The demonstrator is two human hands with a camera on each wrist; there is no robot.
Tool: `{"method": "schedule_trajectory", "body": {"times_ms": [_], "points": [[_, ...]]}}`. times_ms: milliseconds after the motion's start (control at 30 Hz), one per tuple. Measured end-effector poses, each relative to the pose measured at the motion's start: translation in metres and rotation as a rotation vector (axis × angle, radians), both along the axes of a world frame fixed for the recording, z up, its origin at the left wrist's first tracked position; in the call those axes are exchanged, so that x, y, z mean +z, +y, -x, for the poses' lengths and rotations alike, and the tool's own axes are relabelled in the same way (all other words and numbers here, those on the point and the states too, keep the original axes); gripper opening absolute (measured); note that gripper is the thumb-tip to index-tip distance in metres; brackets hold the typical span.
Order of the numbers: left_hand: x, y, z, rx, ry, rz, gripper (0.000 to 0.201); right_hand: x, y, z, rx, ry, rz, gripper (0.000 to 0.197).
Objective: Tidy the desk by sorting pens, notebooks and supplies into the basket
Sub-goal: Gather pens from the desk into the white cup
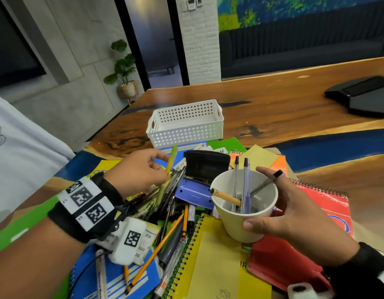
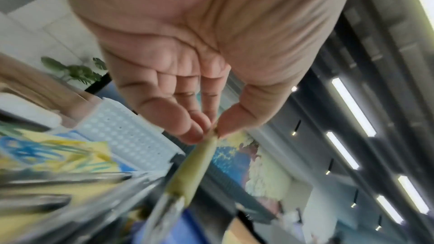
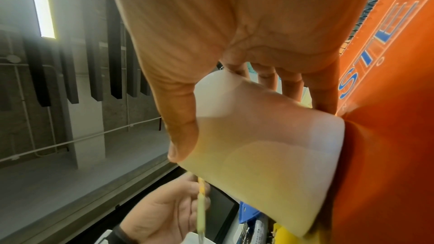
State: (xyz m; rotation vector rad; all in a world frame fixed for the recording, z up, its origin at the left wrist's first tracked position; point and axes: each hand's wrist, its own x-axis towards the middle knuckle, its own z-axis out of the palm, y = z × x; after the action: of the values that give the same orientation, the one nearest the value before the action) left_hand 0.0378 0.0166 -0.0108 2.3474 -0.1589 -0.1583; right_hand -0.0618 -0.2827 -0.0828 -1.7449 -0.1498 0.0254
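Left grip: left hand (image 1: pixel 141 169) pinching a yellow-green pen (image 1: pixel 171 160) between thumb and fingertips, held nearly upright above the heap, just left of the cup.
Right grip: right hand (image 1: pixel 294 209) wrapped round a white cup (image 1: pixel 245 221), thumb on the near wall, fingers behind the far rim, cup tipped slightly toward the left hand.
Step in hand: by the look of it, feeding the pen into the cup.
Doing it well: best lowered point first into the free part of the mouth, away from the sticks already leaning there; cup kept steady and tilted toward the incoming pen; release only once the tip is well below the rim, lest it bounce out onto the pile.
Risk: contents fanned across the opening, likely to snag a pen dropped flat.
Cup contents: two clear ballpoints with black caps (image 1: pixel 240 186) standing upright, a grey pen (image 1: pixel 263 185) slanting to the right rim, a tan pencil-like stick (image 1: pixel 225 196) lying across the left rim.
Basket: white perforated basket (image 1: pixel 184 134) on the desk (image 1: pixel 283 104) beyond the heap, nothing visible inside, well apart from both hands.
Still loose: pens, pencils, a blue hole punch (image 1: pixel 194 192), a black case (image 1: pixel 206 164), spiral notebooks in yellow (image 1: pixel 217 262) and red (image 1: pixel 316 212), all piled between the arms.
Progress: early, judged from the bare basket and full pile.
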Motion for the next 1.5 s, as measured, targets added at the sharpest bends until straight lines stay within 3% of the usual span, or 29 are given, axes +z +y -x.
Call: {"method": "schedule_trajectory", "body": {"times_ms": [200, 267, 567, 967, 1067, 1133, 1233, 1333, 1367, 1400, 1500], "points": [[0.032, -0.028, 0.024, -0.174, 0.010, 0.651, 0.026, 0.000, 0.000, 0.001, 0.012, 0.002, -0.005, 0.113], [0.034, -0.039, 0.029, -0.225, 0.007, 0.743, 0.024, -0.001, 0.000, 0.000, 0.015, 0.004, -0.018, 0.113], [0.023, -0.061, 0.041, -0.289, 0.018, 0.778, 0.022, -0.002, 0.001, -0.001, 0.009, 0.003, -0.052, 0.113], [0.008, -0.063, 0.040, -0.306, 0.044, 0.660, 0.028, -0.001, 0.001, -0.001, 0.017, 0.003, -0.037, 0.111], [0.008, -0.059, 0.043, -0.415, 0.050, 0.467, 0.051, -0.002, 0.001, -0.001, 0.015, 0.000, -0.034, 0.111], [0.012, -0.052, 0.041, -0.390, 0.012, 0.370, 0.065, -0.002, 0.001, -0.001, 0.013, 0.000, -0.037, 0.110], [0.015, -0.028, 0.025, -0.194, -0.141, 0.206, 0.045, -0.002, 0.002, -0.002, 0.014, -0.008, -0.033, 0.108], [0.010, 0.005, 0.002, -0.107, -0.216, -0.490, 0.015, -0.002, 0.002, -0.002, 0.012, -0.012, -0.044, 0.107], [0.007, 0.012, -0.003, -0.113, -0.159, -0.713, 0.012, -0.001, 0.002, -0.002, 0.015, -0.010, -0.044, 0.108], [0.003, 0.019, -0.006, -0.126, -0.089, -0.878, 0.021, -0.001, 0.002, -0.002, 0.016, -0.008, -0.045, 0.108], [-0.010, 0.024, -0.006, -0.155, 0.013, -1.012, 0.036, 0.000, 0.001, -0.002, 0.017, -0.008, -0.041, 0.108]]}}
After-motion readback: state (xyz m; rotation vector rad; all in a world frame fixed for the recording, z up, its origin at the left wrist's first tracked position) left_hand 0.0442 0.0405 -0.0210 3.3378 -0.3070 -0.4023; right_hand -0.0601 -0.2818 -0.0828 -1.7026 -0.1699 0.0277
